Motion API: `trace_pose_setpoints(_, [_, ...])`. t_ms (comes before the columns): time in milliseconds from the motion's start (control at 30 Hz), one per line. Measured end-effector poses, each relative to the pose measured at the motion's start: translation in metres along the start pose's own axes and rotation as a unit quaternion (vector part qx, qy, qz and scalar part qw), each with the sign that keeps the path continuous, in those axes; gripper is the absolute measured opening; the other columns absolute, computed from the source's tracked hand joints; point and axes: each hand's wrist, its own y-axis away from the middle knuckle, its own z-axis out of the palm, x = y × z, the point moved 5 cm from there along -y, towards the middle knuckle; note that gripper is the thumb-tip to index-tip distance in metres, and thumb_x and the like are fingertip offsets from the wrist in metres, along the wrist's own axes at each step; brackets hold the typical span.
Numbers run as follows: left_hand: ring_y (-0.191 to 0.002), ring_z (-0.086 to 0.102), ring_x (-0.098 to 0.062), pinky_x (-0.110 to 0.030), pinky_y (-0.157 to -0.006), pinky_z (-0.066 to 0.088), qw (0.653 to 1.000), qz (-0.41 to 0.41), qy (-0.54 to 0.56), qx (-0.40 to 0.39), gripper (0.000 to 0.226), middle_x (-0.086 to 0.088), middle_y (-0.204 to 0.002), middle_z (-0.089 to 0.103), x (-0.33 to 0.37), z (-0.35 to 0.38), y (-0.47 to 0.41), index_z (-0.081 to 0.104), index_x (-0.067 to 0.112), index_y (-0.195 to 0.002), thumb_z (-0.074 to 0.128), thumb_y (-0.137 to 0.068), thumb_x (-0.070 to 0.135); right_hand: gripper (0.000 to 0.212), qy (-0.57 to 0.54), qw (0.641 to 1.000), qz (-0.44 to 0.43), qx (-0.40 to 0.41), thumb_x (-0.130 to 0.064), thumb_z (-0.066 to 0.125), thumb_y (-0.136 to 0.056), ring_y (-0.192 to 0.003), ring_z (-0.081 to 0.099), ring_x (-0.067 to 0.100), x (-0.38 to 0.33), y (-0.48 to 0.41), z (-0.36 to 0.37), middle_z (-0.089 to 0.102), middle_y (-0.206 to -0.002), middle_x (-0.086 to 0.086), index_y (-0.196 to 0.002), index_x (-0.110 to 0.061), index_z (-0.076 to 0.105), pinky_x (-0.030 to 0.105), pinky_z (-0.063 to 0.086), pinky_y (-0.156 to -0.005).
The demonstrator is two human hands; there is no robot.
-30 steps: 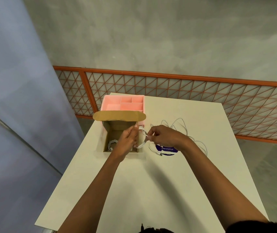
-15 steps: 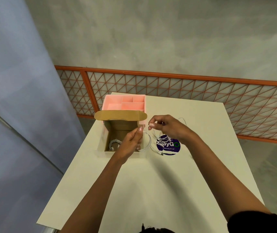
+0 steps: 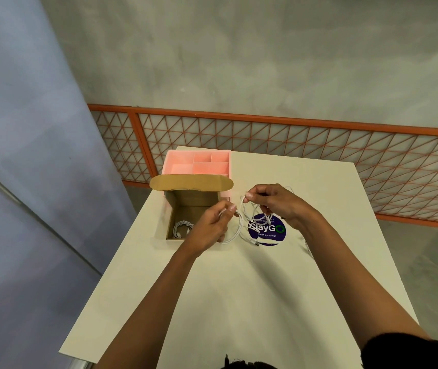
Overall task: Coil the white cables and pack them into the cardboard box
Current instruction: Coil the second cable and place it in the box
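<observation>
Broadly, the pale desk (image 3: 239, 302) narrows away from the person. Its far edge is close to an orange lattice railing (image 3: 292, 145), and its left edge drops off to the floor. The widest open stretch of the desk lies between the hands and the near edge, crossed only by the two forearms. There is more free surface on the far right.

A pink divided organiser (image 3: 199, 163) sits at the far left corner. Touching its near side is the cardboard box (image 3: 194, 199), close to the left edge. The box is open at the top and its flap stands up on the far side. One coiled white cable (image 3: 182, 227) already lies on the box floor toward the left wall.

A round purple sticker (image 3: 268, 231) is stuck on the desk just right of the box.

The left hand (image 3: 210, 227) hovers over the right part of the box, thumb and forefinger pinching the white cable being coiled (image 3: 238, 230). The right hand (image 3: 273, 203), above the sticker, pinches the same cable a little farther off. Between and below them the cable hangs as a loose loop. Its long axis runs near to far beside the right wall of the box. A plug end (image 3: 256, 245) rests at the near rim of the sticker, pointing near-right.
</observation>
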Motion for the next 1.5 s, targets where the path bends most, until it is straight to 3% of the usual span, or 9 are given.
trace_pose_setpoints(167, [-0.053, 0.035, -0.021, -0.023, -0.046, 0.035, 0.999, 0.034, -0.028, 0.011, 0.020, 0.001, -0.058, 0.041, 0.003, 0.000, 0.001, 0.056, 0.014, -0.091, 0.051, -0.094, 0.033, 0.018, -0.008, 1.000, 0.015, 0.000, -0.029, 0.059, -0.092, -0.061, 0.034, 0.011, 0.006, 0.000, -0.001, 0.053, -0.081, 0.007, -0.081, -0.020, 0.070, 0.022, 0.032, -0.062])
trace_pose_setpoints(367, [-0.048, 0.019, -0.011, -0.020, -0.044, 0.021, 0.990, 0.011, 0.135, 0.043, 0.017, -0.003, -0.059, 0.025, 0.001, -0.004, 0.003, 0.056, 0.017, -0.084, 0.047, -0.097, 0.024, 0.024, -0.005, 0.998, -0.010, -0.056, -0.027, 0.049, -0.098, -0.063, 0.038, 0.010, 0.012, 0.006, -0.003, 0.041, -0.074, 0.007, -0.096, -0.020, 0.072, 0.012, 0.037, -0.059])
trace_pose_setpoints(533, [-0.043, 0.022, -0.003, -0.014, -0.039, 0.024, 0.979, -0.007, 0.198, 0.055, 0.021, 0.012, -0.050, 0.036, 0.005, -0.009, 0.004, 0.056, 0.016, -0.086, 0.041, -0.100, 0.018, 0.014, 0.070, 0.991, -0.031, -0.108, -0.023, 0.063, -0.090, -0.087, 0.064, 0.014, 0.017, 0.009, -0.005, 0.073, -0.097, 0.003, -0.098, -0.019, 0.075, 0.024, 0.050, -0.079])
trace_pose_setpoints(667, [-0.044, 0.021, -0.003, -0.014, -0.039, 0.023, 0.977, -0.012, 0.208, 0.053, 0.022, 0.013, -0.051, 0.037, 0.007, -0.007, 0.003, 0.056, 0.019, -0.081, 0.044, -0.100, 0.018, 0.007, 0.134, 0.988, -0.074, -0.018, -0.014, 0.069, -0.084, -0.073, 0.062, 0.010, 0.012, -0.001, -0.004, 0.073, -0.086, 0.009, -0.085, -0.020, 0.073, 0.011, 0.046, -0.065])
trace_pose_setpoints(867, [-0.047, 0.023, -0.005, -0.016, -0.042, 0.023, 0.983, -0.014, 0.177, 0.037, 0.019, 0.011, -0.053, 0.046, 0.010, -0.005, 0.004, 0.055, 0.015, -0.085, 0.044, -0.099, 0.020, 0.006, -0.051, 0.986, -0.099, 0.122, -0.003, 0.065, -0.086, -0.062, 0.065, 0.018, 0.014, -0.010, -0.002, 0.066, -0.077, 0.015, -0.091, -0.002, 0.069, 0.022, 0.056, -0.065])
trace_pose_setpoints(1067, [-0.045, 0.021, -0.005, -0.016, -0.040, 0.022, 0.983, -0.022, 0.177, 0.047, 0.018, 0.009, -0.052, 0.034, 0.009, -0.011, 0.002, 0.058, 0.018, -0.083, 0.048, -0.098, 0.022, 0.014, -0.114, 0.986, -0.089, 0.081, -0.002, 0.060, -0.090, -0.060, 0.065, 0.007, 0.019, -0.011, 0.010, 0.069, -0.075, 0.006, -0.100, 0.002, 0.067, 0.017, 0.052, -0.063])
trace_pose_setpoints(1200, [-0.050, 0.033, -0.006, -0.015, -0.041, 0.027, 0.983, -0.035, 0.175, 0.051, 0.019, 0.007, -0.060, 0.050, 0.007, -0.010, 0.001, 0.062, 0.023, -0.083, 0.049, -0.097, 0.024, 0.007, -0.174, 0.983, -0.049, 0.037, 0.000, 0.059, -0.089, -0.060, 0.067, 0.010, 0.021, -0.009, 0.027, 0.070, -0.067, 0.000, -0.091, -0.004, 0.065, 0.018, 0.054, -0.061])
trace_pose_setpoints(1367, [-0.086, 0.066, -0.025, -0.032, -0.067, 0.054, 0.986, -0.031, 0.134, 0.099, 0.017, -0.011, -0.091, 0.068, 0.000, -0.013, -0.001, 0.064, 0.020, -0.088, 0.051, -0.096, 0.028, 0.015, -0.099, 0.995, 0.015, -0.002, -0.008, 0.053, -0.094, -0.070, 0.066, 0.005, 0.027, -0.004, 0.043, 0.069, -0.078, -0.001, -0.091, -0.014, 0.066, 0.021, 0.042, -0.065])
trace_pose_setpoints(1500, [-0.078, 0.065, -0.019, -0.038, -0.071, 0.056, 0.987, -0.007, 0.107, 0.116, 0.016, -0.011, -0.084, 0.065, -0.002, -0.013, -0.001, 0.064, 0.017, -0.091, 0.052, -0.096, 0.028, 0.026, -0.144, 0.986, 0.054, -0.064, -0.014, 0.041, -0.101, -0.068, 0.059, -0.002, 0.026, 0.000, 0.051, 0.069, -0.081, -0.010, -0.101, -0.019, 0.066, 0.023, 0.033, -0.065])
